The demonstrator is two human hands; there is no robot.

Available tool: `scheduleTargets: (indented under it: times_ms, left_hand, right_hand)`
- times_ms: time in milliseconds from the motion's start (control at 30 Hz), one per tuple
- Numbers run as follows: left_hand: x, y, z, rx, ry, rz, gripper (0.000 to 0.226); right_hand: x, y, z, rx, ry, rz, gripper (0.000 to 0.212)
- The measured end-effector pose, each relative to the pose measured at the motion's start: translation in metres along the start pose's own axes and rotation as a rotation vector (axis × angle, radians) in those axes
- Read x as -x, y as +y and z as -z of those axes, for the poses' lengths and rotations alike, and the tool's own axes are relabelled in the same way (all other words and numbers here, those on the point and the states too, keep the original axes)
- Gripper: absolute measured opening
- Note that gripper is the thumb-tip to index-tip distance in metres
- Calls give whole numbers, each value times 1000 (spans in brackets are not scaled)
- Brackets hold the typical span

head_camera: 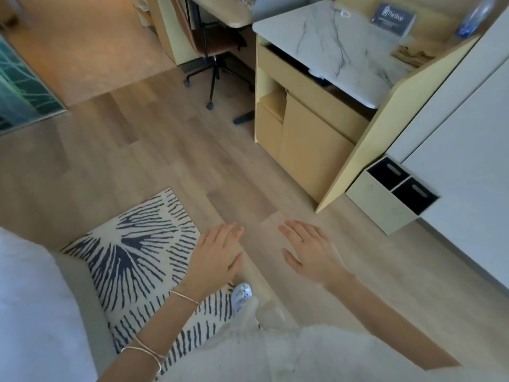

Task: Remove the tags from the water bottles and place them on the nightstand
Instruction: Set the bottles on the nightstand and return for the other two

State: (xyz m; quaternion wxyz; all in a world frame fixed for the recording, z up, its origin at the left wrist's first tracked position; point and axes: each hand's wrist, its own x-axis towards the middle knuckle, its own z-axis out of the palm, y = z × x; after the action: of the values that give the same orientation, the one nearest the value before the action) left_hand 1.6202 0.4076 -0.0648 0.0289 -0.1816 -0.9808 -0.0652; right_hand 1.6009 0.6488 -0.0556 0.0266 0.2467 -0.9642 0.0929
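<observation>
though it blurs, clear bottle (476,16), blue label (466,30)

Only one legible text: "The Shop" with a small logo, white on a dark card (393,19) standing on the marble desk (330,56), at 1 o'clock. The card's finer lines are too blurred to read. The blue label on the water bottle (475,17) at 2 o'clock is unreadable.

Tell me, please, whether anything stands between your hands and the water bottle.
Nothing visible does: bare floor lies between the left hand, the right hand and the counter; a dark card sits beside the water bottle.
</observation>
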Motion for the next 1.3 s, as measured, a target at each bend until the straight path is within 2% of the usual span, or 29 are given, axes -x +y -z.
scheduleTargets:
  times_ms: [233, 400, 667, 867, 1133, 1300]
  left_hand:
    - [-113, -84, 37, -10, 66, -30, 51]
    - [-159, -117, 31, -5, 99, -48, 50]
    - [-235, -162, -12, 11, 2, -25, 50]
    - [-330, -204, -11, 44, -17, -22, 49]
    - [-457, -264, 3, 24, 28, 15, 49]
    - [-504, -297, -4, 8, 36, 59, 49]
  right_hand:
    - [-127, 15, 18, 42, 99, -67, 48]
    - [-182, 26, 13, 32, 136, -103, 49]
    - [-268, 74, -25, 16, 33, -80, 45]
    - [-360, 120, -34, 9, -35, -58, 44]
    - [-509, 178, -4, 6, -4, 6, 46]
    - [-564, 190, -6, 14, 13, -14, 46]
